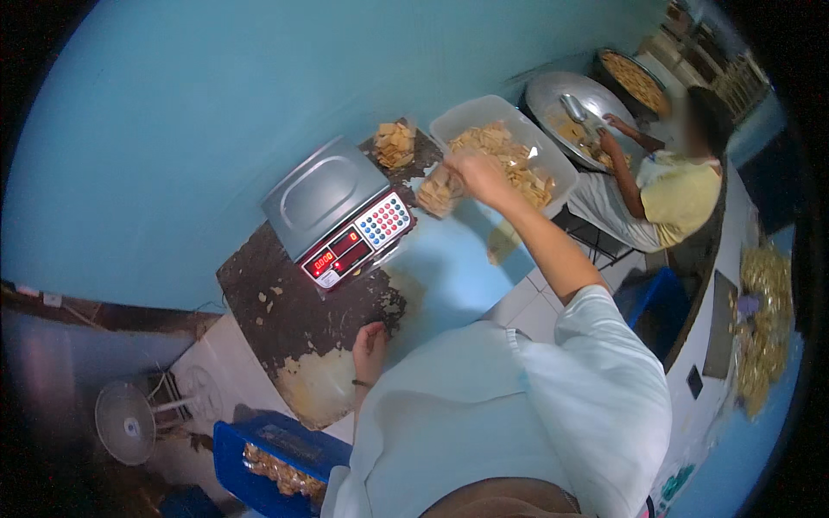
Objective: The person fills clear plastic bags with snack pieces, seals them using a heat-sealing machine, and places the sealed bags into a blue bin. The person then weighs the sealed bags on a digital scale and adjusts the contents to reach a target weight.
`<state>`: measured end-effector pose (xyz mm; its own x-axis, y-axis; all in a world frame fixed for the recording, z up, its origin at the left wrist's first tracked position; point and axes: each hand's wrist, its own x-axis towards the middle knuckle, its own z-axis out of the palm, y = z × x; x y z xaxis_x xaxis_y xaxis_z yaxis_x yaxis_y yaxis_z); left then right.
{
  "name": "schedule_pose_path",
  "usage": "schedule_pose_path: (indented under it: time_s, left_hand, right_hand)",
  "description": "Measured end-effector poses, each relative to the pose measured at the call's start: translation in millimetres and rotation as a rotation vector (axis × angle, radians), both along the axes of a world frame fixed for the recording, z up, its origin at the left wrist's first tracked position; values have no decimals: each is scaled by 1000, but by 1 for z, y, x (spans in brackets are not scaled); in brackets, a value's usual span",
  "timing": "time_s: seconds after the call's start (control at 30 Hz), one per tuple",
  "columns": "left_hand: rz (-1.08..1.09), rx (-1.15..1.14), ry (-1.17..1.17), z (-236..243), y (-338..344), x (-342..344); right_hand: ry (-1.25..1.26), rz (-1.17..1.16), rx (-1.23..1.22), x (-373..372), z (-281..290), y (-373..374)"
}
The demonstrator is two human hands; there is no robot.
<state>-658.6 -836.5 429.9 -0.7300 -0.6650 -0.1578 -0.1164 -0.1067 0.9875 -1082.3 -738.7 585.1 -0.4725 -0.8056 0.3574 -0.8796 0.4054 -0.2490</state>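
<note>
Right hand (pixel 477 175) gripping a clear plastic bag of golden crackers (pixel 438 192) beside the white rectangular plastic tub (pixel 467 117); left hand (pixel 370 350) lying loosely curled on the worn tabletop (pixel 285 315), well apart from the bag.

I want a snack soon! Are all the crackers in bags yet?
Not yet. One filled bag sits behind the scale. The right hand holds another bag of crackers by the tub, which has plenty loose inside. The scale's pan is bare. The left hand rests on the table.
</note>
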Motion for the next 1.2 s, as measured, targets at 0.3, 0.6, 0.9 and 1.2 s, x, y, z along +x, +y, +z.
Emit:
schedule_pose_path:
  time_s: [0.3,0.6,0.9,1.2]
  left_hand:
    - [146,-322,-178,29,1,-23]
    - [236,-236,-171,24,-15,-8]
    - [239,-315,-201,19,-40,8]
    - [260,-215,-116,8,-55,13]
  right_hand:
    - [141,390,-71,12,136,-74]
    - [226,599,-241,54,136,-199]
    - [-239,565,166,65,105,-257]
    - [61,657,347,63,60,-271]
